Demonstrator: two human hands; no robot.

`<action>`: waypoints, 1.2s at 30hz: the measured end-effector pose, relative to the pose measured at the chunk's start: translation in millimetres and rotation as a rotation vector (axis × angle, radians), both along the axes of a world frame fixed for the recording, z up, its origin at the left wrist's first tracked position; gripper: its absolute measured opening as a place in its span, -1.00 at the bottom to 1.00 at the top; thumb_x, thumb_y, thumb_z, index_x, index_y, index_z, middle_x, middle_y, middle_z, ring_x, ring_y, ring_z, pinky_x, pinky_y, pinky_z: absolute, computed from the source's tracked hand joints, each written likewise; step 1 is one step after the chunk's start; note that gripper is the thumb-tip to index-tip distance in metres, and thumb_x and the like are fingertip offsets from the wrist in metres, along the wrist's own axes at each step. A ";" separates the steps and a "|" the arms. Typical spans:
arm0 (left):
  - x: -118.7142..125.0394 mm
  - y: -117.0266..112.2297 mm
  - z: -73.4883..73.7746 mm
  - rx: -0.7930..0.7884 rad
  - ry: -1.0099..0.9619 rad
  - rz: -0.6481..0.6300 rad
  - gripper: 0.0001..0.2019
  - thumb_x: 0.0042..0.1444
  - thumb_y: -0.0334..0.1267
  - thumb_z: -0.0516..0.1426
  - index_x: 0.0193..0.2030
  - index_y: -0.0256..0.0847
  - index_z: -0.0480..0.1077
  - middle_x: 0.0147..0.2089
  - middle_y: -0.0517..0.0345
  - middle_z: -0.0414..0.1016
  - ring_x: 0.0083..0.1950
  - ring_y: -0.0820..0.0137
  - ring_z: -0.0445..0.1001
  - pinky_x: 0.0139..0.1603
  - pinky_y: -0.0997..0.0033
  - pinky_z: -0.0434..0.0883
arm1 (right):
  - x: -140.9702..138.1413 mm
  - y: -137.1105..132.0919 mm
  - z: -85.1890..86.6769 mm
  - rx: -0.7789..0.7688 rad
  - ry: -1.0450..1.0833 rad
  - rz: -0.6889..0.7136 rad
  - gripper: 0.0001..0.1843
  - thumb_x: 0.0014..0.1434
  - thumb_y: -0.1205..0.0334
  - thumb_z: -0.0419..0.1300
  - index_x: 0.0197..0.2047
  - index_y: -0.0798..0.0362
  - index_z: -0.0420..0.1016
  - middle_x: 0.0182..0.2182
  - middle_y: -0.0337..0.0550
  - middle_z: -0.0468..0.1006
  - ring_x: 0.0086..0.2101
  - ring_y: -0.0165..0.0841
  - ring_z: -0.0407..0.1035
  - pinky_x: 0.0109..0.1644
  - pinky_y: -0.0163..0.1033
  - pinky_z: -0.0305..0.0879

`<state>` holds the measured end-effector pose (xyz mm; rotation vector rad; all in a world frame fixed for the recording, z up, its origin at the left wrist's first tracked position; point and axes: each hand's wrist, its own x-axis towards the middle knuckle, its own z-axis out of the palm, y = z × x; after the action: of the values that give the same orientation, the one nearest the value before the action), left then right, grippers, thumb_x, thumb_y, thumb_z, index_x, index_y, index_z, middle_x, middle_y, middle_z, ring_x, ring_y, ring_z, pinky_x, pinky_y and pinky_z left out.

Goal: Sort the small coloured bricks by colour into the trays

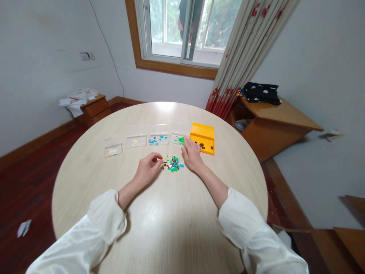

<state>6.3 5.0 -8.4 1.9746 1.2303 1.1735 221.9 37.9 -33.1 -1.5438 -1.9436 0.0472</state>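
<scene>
A small pile of mixed coloured bricks (172, 163) lies in the middle of a round pale wooden table (159, 224). My left hand (148, 167) rests just left of the pile, thumb and fingers pinched on a small red piece. My right hand (192, 155) lies palm down right of the pile, fingers stretched toward a clear tray with green pieces (178, 139). Beside that hand stands an orange tray (203, 137) with dark brown pieces.
More clear trays stand in a row: blue pieces (158, 139), pale yellow pieces (135, 141), and yellow pieces (113, 149) at the left. A wooden desk (273, 114) with dark cloth stands at the right, a low cabinet (94, 108) at the left, a window behind.
</scene>
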 end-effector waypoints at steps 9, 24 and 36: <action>-7.1 13.9 -23.2 0.079 0.139 -0.043 -0.71 0.11 -0.41 -0.03 -0.16 -0.24 0.48 -0.21 0.02 0.45 -0.17 0.36 0.40 -0.10 0.31 0.36 | 1.1 -8.1 3.1 0.068 0.052 0.107 -0.60 0.25 0.28 -0.09 0.11 0.05 0.34 0.06 0.04 0.39 0.09 -0.21 0.20 0.14 0.00 0.07; -5.1 8.0 -25.9 0.158 0.573 -0.041 -0.65 0.21 -0.30 -0.06 0.08 -0.14 0.39 -0.03 -0.08 0.29 -0.04 0.17 0.23 -0.04 0.09 0.24 | -21.7 -26.3 13.0 -0.104 -0.097 0.449 -0.56 0.16 0.46 -0.04 0.07 0.06 0.42 0.10 0.01 0.41 0.17 -0.18 0.15 0.15 0.09 -0.01; -10.9 13.7 -28.8 0.131 0.370 0.022 -0.75 0.16 -0.36 -0.02 -0.16 -0.24 0.47 -0.17 -0.02 0.35 -0.08 0.25 0.29 -0.01 0.15 0.28 | -22.8 -25.6 13.2 -0.096 -0.107 0.485 -0.59 0.15 0.45 -0.01 0.02 0.07 0.46 0.03 0.00 0.46 0.09 -0.20 0.23 0.14 0.08 0.03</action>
<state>-4.6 18.7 -37.2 2.3584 1.3849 0.9445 199.2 12.3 -19.9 -1.1166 -2.3915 0.2707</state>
